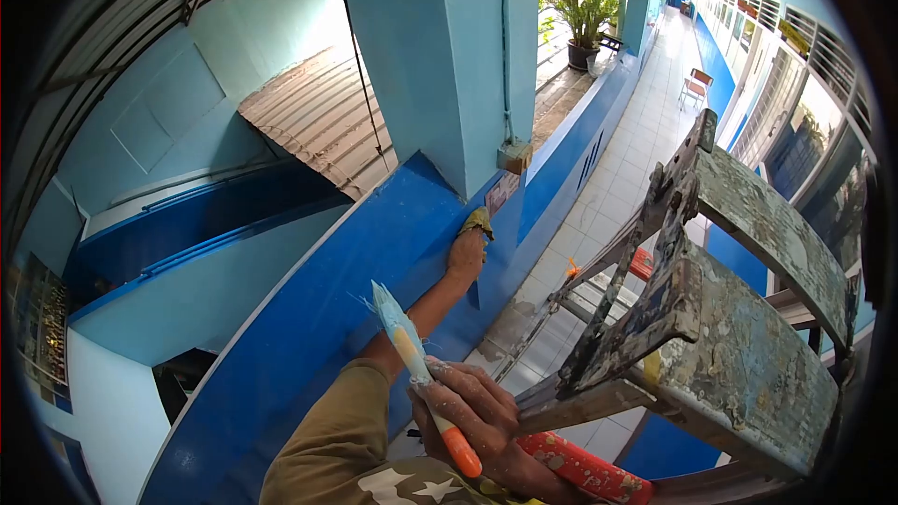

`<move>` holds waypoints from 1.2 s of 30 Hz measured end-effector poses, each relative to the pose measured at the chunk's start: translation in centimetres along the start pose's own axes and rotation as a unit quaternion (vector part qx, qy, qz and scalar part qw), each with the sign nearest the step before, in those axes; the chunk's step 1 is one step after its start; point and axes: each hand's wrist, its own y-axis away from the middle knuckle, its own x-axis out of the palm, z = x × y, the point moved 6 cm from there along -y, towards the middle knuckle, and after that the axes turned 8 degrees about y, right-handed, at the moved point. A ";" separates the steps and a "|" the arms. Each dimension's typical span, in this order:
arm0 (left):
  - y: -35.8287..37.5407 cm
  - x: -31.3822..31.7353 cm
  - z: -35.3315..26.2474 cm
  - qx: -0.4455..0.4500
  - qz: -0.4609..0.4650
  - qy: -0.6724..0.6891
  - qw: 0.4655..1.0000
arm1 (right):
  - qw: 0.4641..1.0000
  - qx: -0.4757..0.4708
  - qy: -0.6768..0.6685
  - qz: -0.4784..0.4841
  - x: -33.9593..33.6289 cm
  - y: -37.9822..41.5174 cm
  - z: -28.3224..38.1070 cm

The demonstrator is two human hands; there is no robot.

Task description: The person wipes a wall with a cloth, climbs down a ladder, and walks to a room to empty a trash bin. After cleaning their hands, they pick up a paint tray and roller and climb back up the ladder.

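My left hand (465, 257) reaches out along the blue parapet wall (365, 252), its fingers closed around a crumpled yellowish-brown rag (478, 221). The rag is against the wall just below the light blue column (412, 56). Nearer to me, my right hand (472, 407) grips a paintbrush (408, 341) with an orange handle end. Its bristles point up and left and are coated in light blue paint. Pale paint specks mark the fingers. Beside this hand is a red, paint-spattered bar (589, 472) of the stepladder.
A paint-crusted stepladder (748, 365) rises close on my right. Beyond it, a tiled corridor (613, 159) runs back to a chair (695, 87). A small box (514, 156) is fixed at the column, with a potted plant (582, 51) farther along. Corrugated roofing (318, 117) lies beyond the parapet.
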 end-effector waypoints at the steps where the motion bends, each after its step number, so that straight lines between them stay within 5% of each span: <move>1: -0.2 1.0 0.0 0.001 -0.003 0.003 1.000 | 1.000 0.006 -0.004 0.006 0.0 0.0 -0.1; 9: 2.8 4.8 0.1 -0.003 0.149 -0.042 0.988 | 1.000 0.014 -0.008 -0.006 0.0 -0.4 0.0; 13: 5.2 4.6 -0.2 0.016 0.112 -0.107 0.988 | 0.999 0.002 0.015 -0.029 -0.1 -1.0 0.1; 15: 6.0 3.0 -0.2 -0.059 0.197 0.018 0.978 | 0.999 -0.001 0.011 -0.031 -0.2 -1.0 0.3; 21: 3.1 1.5 -0.6 -0.014 0.091 -0.056 0.994 | 0.999 -0.011 0.030 -0.010 -0.2 -1.1 0.5; 27: 3.1 3.5 -1.2 0.004 0.199 -0.156 0.967 | 0.999 -0.012 0.043 -0.012 0.0 -0.8 0.5; 31: 2.9 3.1 -1.1 -0.024 0.185 -0.126 0.974 | 0.999 -0.009 0.037 -0.006 -0.2 -0.8 0.5; 34: 2.2 5.2 -0.4 -0.054 0.256 -0.082 0.962 | 0.999 -0.008 0.037 -0.001 0.0 -0.7 0.3; 36: 1.9 6.6 -0.4 -0.050 0.196 -0.088 0.975 | 0.999 -0.007 0.039 0.001 0.1 -0.5 0.3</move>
